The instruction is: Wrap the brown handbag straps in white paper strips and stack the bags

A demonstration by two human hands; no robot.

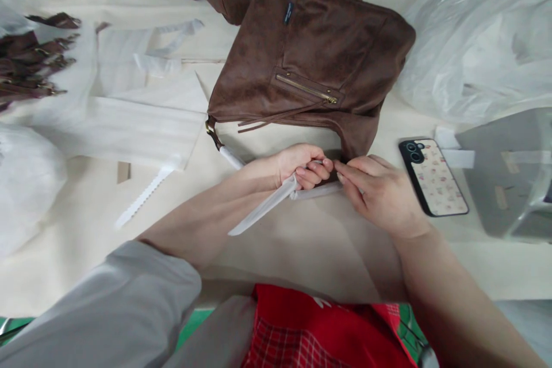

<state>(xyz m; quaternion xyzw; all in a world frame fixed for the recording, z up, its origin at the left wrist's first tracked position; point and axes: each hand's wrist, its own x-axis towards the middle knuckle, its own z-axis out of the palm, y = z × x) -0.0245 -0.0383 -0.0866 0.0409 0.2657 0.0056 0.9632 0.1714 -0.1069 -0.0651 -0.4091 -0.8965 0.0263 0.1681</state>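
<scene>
Pale tabletop, with a brown bag laid flat across its middle, just beyond two hands.

Its long axis is set roughly left to right, the near edge faced by the hands; from a metal ring at the near left corner, a white-wrapped strap is led toward the near right and lost behind the left forearm; a white strip is clasped in the curled left hand, its tail pointed near left, so it is nearer to this hand; the right hand is held with fingertips close to the left's, though whether anything is pinched there cannot be told; the strip's far end is hidden by fingers; farther right, a phone is seen; plastic sheeting is cut off by the frame.
</scene>
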